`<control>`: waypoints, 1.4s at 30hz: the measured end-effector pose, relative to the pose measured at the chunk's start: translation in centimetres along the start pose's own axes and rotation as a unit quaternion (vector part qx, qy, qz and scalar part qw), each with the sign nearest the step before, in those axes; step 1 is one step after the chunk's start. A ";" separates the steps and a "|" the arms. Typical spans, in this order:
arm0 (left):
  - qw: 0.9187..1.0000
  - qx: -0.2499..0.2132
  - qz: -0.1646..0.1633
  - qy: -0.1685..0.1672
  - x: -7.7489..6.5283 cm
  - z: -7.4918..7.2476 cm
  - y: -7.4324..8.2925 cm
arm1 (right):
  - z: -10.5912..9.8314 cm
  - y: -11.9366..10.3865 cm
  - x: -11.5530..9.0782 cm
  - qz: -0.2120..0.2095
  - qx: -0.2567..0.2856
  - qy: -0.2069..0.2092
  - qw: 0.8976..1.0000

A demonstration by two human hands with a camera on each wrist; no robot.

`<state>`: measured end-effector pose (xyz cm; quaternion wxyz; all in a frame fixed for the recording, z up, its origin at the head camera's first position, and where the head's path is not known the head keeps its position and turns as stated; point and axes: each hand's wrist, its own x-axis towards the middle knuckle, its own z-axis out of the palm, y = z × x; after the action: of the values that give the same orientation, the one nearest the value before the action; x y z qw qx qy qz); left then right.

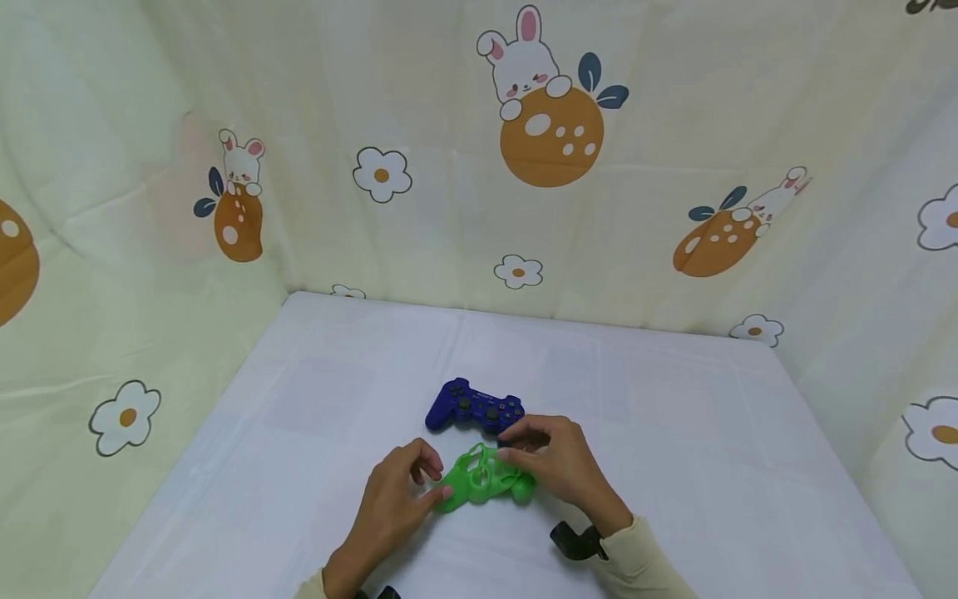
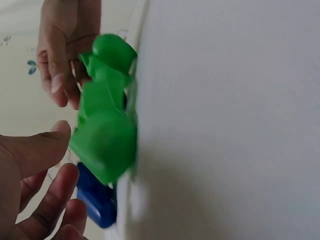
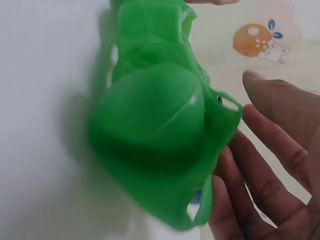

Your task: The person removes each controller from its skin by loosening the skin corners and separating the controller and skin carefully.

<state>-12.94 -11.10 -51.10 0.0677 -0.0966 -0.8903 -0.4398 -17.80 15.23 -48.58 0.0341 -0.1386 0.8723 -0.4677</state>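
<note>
1. The green rubbery controller cover [image 2: 104, 107] lies between my hands on the near side of the gamepad, its cut-outs showing.
2. My left hand [image 1: 389, 499] is loosely open at one end, thumb at the cover's edge; my right hand [image 1: 557, 466] is spread at the other, thumb and fingers apart.
3. The blue gamepad [image 1: 477, 408] sits just beyond, uncovered. I judge the handling of the cover unfinished: cover and gamepad are separate, not joined.
4. The white worktop [image 1: 636, 399] carries both, before a rabbit-print curtain [image 1: 441, 233].
</note>
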 end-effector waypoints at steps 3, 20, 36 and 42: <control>1.000 0.008 0.026 0.003 0.5 0.4 1.0 | -0.4 0.5 -1.1 0.029 -0.005 0.044 0.999; 0.984 -0.008 0.124 -0.125 6.5 3.4 4.6 | 0.3 1.8 -5.7 0.140 0.083 0.122 0.979; 0.967 0.077 0.178 -0.166 7.3 5.7 5.1 | 0.7 1.9 -6.3 0.147 0.055 0.132 0.979; 0.968 0.082 0.168 -0.166 7.3 6.0 5.2 | 0.6 2.0 -6.4 0.161 0.037 0.135 0.977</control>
<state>-19.04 -2.40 -49.25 -0.0004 -0.3102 -0.8930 -0.3260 -11.93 17.58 -50.99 -0.0042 0.0700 0.8616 -0.5027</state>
